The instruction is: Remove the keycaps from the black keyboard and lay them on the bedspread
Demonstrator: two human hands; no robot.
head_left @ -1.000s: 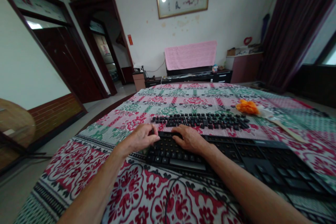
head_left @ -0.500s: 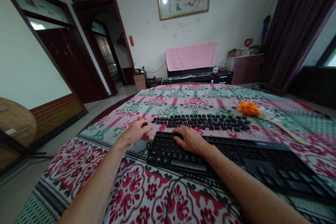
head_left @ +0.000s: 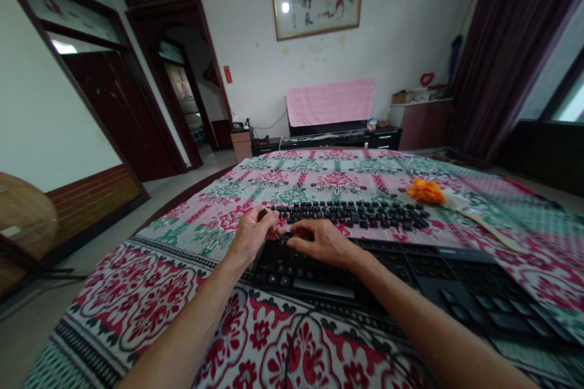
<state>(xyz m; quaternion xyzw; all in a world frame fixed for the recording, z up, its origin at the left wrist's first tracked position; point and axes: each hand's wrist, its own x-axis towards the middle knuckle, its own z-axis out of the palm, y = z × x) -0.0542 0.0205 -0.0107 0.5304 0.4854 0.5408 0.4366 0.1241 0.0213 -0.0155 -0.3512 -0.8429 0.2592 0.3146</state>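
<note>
My left hand (head_left: 255, 231) is closed on a small black keycap (head_left: 263, 213), pinched between thumb and finger above the left end of a black keyboard (head_left: 401, 267). Close beside it, my right hand (head_left: 322, 242) hangs over the keyboard's upper left, thumb and fingers drawn together. A small dark shape shows at those fingertips, too unclear to name. Much of the keyboard's upper part is without caps, while several caps sit along its bottom row and right side. Behind the keyboard lie loose black keycaps (head_left: 356, 213) in rows on the patterned tablecloth (head_left: 219, 328).
An orange fluffy flower-like thing (head_left: 426, 191) lies at the right, near a pale flat stick (head_left: 495, 232). A dark cable (head_left: 292, 340) runs over the cloth in front of the keyboard. Beyond the table stands a low cabinet with a pink cloth (head_left: 331, 102) above it.
My left hand has moved right with the keycap, from beside the keyboard to its upper left corner. My right hand has shifted slightly left, and the two hands are now almost touching.
</note>
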